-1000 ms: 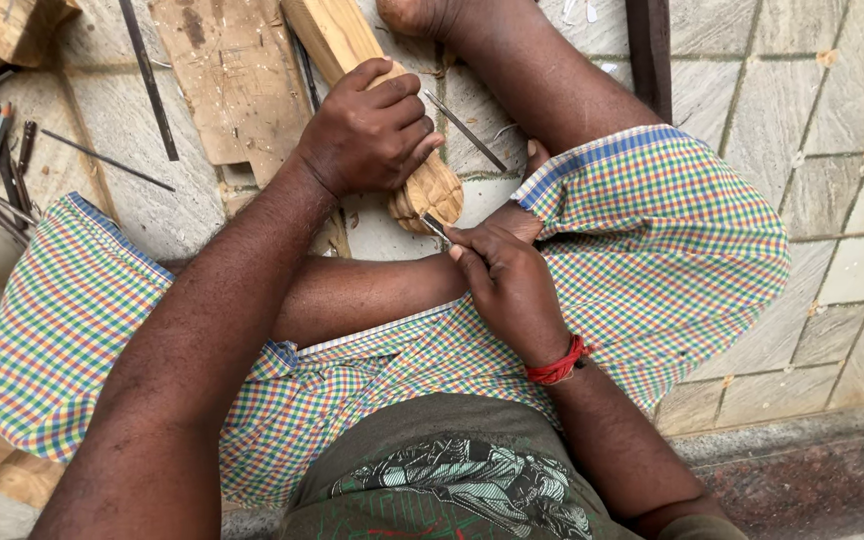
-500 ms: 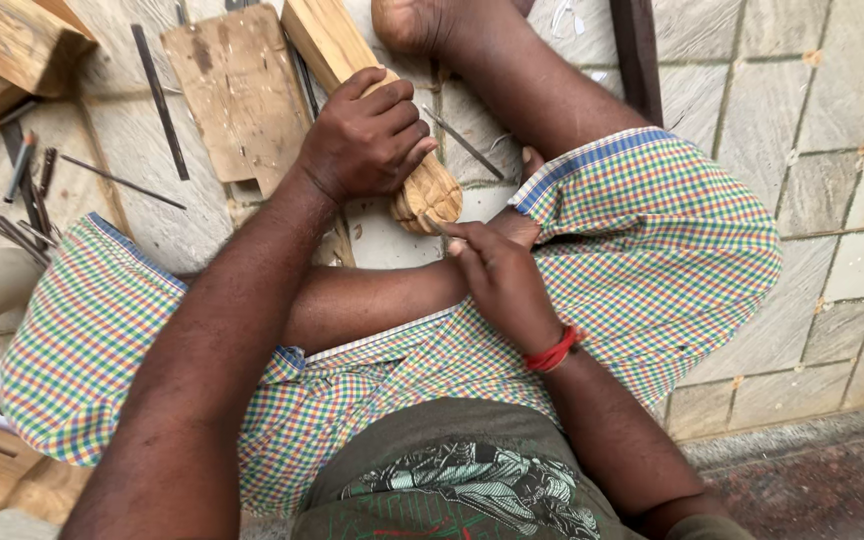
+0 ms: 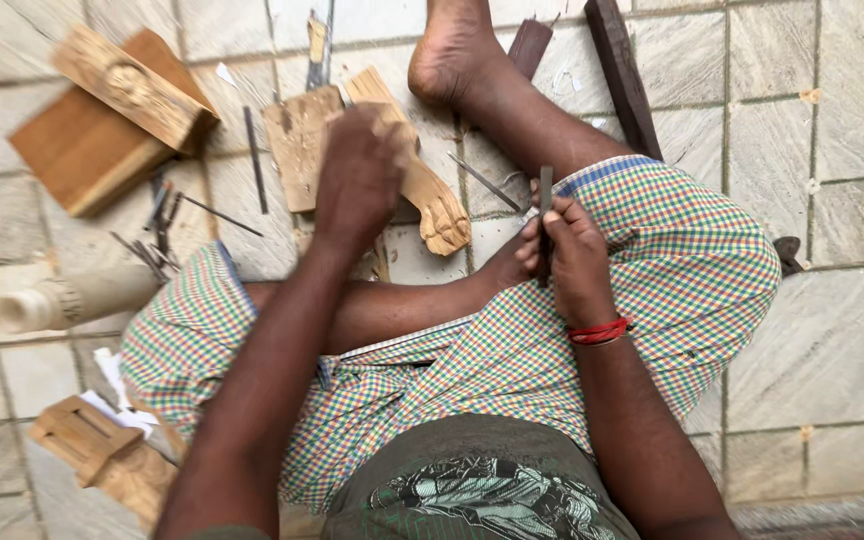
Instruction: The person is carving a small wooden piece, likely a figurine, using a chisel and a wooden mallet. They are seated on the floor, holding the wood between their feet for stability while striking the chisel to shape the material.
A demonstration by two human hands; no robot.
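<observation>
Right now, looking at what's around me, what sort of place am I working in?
Most likely a floor-level woodcarving workspace. The left hand rests on a carved wooden piece, the right hand grips a slim metal chisel, and more metal tools and carved wooden blocks lie on the stone-tiled floor.

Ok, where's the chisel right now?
In the head view the chisel stands upright in the right hand, right of centre, over the checked cloth on the knee, just right of the carved wooden leg under the left hand.
</observation>
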